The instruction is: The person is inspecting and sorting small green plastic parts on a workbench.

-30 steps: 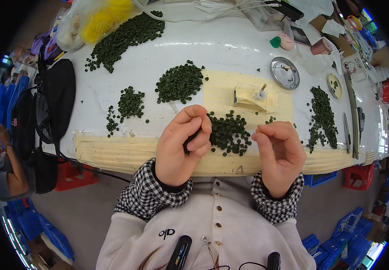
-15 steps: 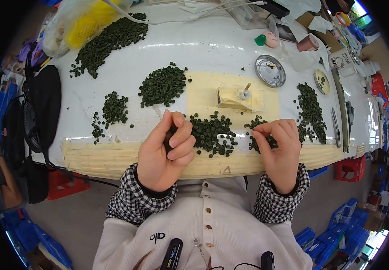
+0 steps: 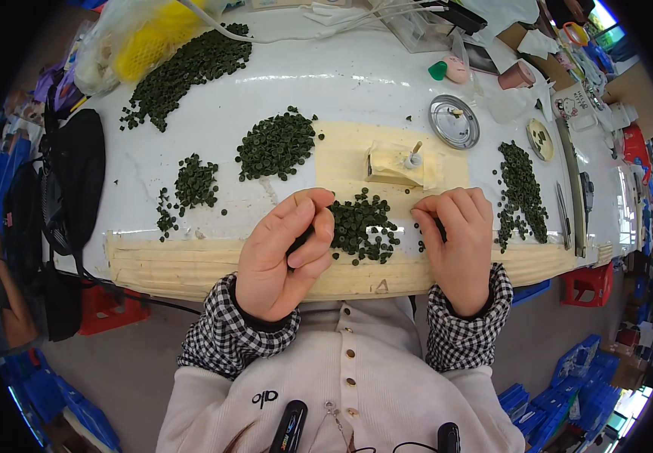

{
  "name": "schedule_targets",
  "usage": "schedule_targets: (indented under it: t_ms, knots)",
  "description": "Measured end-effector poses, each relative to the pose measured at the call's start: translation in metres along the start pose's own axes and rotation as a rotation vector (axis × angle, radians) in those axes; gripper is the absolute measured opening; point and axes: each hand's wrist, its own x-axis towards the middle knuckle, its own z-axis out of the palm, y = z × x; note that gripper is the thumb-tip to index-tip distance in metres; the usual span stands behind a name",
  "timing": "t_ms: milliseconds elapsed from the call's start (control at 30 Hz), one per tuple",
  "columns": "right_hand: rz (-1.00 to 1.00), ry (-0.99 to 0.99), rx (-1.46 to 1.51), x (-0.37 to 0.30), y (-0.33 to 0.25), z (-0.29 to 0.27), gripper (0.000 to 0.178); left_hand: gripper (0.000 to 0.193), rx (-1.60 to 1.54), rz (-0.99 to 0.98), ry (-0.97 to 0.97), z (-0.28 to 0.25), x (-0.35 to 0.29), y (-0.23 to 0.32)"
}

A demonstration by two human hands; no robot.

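My left hand [image 3: 282,260] is closed in front of me, its thumb and forefinger pressed together. Something dark green, like the small pieces on the table, shows between its curled fingers. Just right of it lies a pile of small dark green cup-shaped pieces [image 3: 362,226]. My right hand [image 3: 458,249] is pinched, fingertips pointing left; whatever is between them is too small to make out. Its fingers and palm cover most of a smaller group of green pieces. Beyond both hands stands a small tape-covered block [image 3: 390,167] with a short upright peg [image 3: 415,157].
More green piles lie farther off, including a middle pile [image 3: 277,143], a far-left heap [image 3: 183,75] and a right-hand pile [image 3: 521,192]. A round metal dish [image 3: 453,121] and a cream dish [image 3: 540,140] sit at the right, near tweezers [image 3: 563,214]. A black bag [image 3: 75,185] hangs at the left.
My left hand has shifted slightly right, its thumb and forefinger reaching toward the pile. My right hand has moved a little left, its fingertips drawn together.
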Motion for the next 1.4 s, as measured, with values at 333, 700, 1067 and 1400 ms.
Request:
schedule_targets:
  t_ms: [333, 700, 1067, 1400]
  knots:
    - [0.046, -0.088, -0.017, -0.001, -0.004, -0.003, 0.011, 0.029, 0.106, -0.021, 0.002, 0.001, 0.001, 0.000]
    - [0.145, 0.033, 0.241, -0.007, -0.007, -0.011, 0.009, 0.020, 0.128, -0.039, -0.051, -0.004, 0.001, -0.003]
    - [0.194, 0.060, 0.720, -0.011, -0.022, -0.011, 0.017, 0.014, 0.225, -0.081, 0.009, 0.000, -0.004, -0.003]
    - [0.299, 0.020, 1.132, -0.012, -0.043, -0.008, 0.014, 0.017, 0.289, -0.046, -0.031, 0.000, -0.006, -0.007]
